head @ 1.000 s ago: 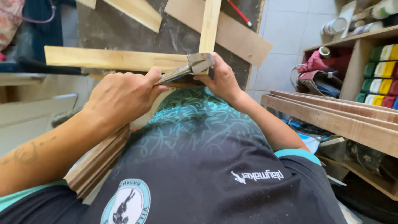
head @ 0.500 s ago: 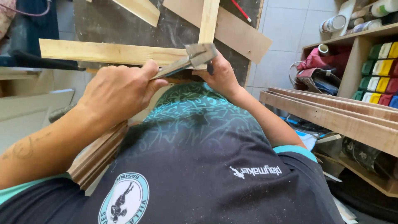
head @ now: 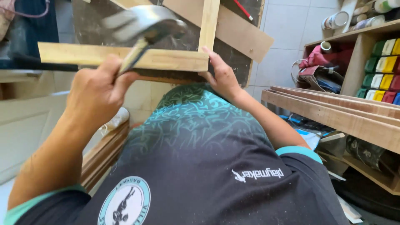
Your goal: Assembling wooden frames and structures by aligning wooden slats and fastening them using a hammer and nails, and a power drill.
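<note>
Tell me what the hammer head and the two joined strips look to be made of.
Hammer in the left hand: head looks like bare steel, grey with a shine, though motion-blurred. Horizontal strip and upright strip, steadied by the right hand: pale raw wood, visible grain, apparently unfinished.

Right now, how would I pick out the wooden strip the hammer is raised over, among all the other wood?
Start at the dark board at the top. Across its lower edge lies a pale horizontal strip, meeting an upright strip at a corner. The right hand steadies that corner; the left hand holds a blurred hammer above it. Unlike the redder planks at right, it is pale.
</note>
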